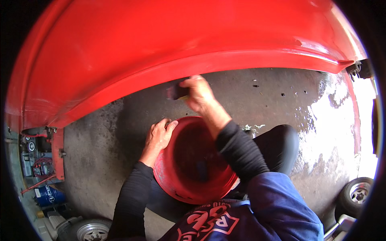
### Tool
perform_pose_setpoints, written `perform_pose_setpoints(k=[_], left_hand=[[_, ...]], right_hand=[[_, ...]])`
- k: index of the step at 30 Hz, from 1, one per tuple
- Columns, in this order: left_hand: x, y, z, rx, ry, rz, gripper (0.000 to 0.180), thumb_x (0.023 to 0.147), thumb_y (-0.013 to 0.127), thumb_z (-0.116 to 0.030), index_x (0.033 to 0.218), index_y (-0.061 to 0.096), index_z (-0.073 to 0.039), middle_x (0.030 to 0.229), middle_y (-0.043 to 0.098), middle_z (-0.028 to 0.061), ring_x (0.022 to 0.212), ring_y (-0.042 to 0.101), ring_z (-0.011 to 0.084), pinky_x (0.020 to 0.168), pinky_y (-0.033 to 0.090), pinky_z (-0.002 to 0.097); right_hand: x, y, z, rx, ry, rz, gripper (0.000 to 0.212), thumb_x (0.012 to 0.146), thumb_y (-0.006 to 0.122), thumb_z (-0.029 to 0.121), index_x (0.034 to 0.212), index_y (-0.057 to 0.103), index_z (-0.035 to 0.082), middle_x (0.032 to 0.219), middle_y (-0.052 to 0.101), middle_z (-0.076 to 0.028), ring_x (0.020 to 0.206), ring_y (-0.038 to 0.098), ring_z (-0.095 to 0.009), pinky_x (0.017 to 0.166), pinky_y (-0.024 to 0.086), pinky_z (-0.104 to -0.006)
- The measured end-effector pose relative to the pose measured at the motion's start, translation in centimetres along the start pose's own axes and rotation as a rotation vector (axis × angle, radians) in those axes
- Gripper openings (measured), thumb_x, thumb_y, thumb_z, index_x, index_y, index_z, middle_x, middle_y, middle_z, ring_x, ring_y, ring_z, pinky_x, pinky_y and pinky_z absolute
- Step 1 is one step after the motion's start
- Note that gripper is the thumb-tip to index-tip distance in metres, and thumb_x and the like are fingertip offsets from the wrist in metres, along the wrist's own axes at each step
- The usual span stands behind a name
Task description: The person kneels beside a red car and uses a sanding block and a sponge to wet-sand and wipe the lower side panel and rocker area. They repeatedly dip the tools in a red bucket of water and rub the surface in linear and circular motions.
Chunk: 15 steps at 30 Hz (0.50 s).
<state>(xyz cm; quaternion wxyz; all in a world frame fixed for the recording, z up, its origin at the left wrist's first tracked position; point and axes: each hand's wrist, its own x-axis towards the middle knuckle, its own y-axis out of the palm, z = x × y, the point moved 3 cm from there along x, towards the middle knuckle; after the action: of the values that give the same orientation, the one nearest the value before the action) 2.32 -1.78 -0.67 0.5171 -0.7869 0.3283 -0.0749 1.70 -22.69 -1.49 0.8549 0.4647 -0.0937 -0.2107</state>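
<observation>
A round red bucket (163,176) stands between my legs, dark inside. My left hand (160,136) is closed over its left rim, the fingers hooked at the edge. Beyond the bucket, my right hand (198,94) grips a small dark block (177,92), smeared by motion, so its exact kind does not show. Just above that hand runs the lower edge of a large red car body panel (193,36). I cannot tell whether the block touches the panel.
Wet patches mark the concrete floor (249,96), brightest at the right. A wheel (358,193) lies at the right and another wheel (94,231) at the lower left. A blue drum (49,196) and a red metal post (58,154) are at the left.
</observation>
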Motion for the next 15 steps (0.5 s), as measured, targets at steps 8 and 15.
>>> perform_pose_setpoints(k=[8, 15], left_hand=[[0.4, 0.1, -0.2, 0.004, 0.019, -0.002, 0.057, 0.096, 0.053, -0.054, 0.117, 0.066, -0.002, 0.106, 0.068, 0.0278, 0.104, 0.064, 0.0456, 0.088, 0.052, 0.0509], [0.2, 0.3, 0.5, 0.014, 0.015, -0.028, 0.059, 0.096, 0.053, -0.057, 0.117, 0.067, -0.003, 0.107, 0.068, 0.0271, 0.104, 0.064, 0.0443, 0.089, 0.052, 0.0503]], right_hand=[[-0.6, -3.0, 1.0, -0.111, -0.117, -0.109, 0.034, 0.077, 0.053, -0.004, 0.108, 0.064, 0.005, 0.099, 0.069, -0.008, 0.087, 0.065, -0.024, 0.077, 0.054, -0.0399], [-1.8, -5.3, 6.7, 0.091, -0.121, 0.061, 0.037, 0.072, 0.053, -0.003, 0.108, 0.061, 0.002, 0.105, 0.067, -0.013, 0.091, 0.067, -0.032, 0.083, 0.056, -0.0501]])
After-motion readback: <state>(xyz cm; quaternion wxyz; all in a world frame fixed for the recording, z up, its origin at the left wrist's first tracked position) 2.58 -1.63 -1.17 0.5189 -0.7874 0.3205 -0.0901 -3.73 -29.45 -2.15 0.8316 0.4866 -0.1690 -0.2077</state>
